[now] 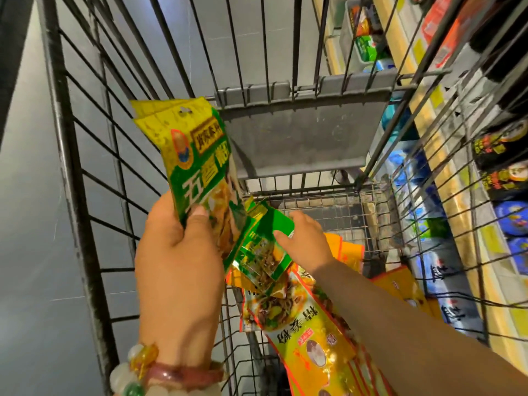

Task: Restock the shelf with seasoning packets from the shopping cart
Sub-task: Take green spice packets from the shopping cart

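Observation:
I look down into a wire shopping cart (85, 172). My left hand (177, 252) grips a small stack of green-and-yellow seasoning packets (191, 150), held upright over the cart's left side, thumb on the front packet. My right hand (305, 238) reaches into the cart and pinches another green packet (265, 247) right beside the stack. Under it lie yellow seasoning packets (308, 335) on the cart floor, with orange ones (348, 250) further back.
The grey fold-down child seat flap (300, 132) hangs at the cart's far end. Store shelves (445, 178) run along the right, holding blue bags, dark packets and boxes. Grey floor (31, 224) lies to the left of the cart.

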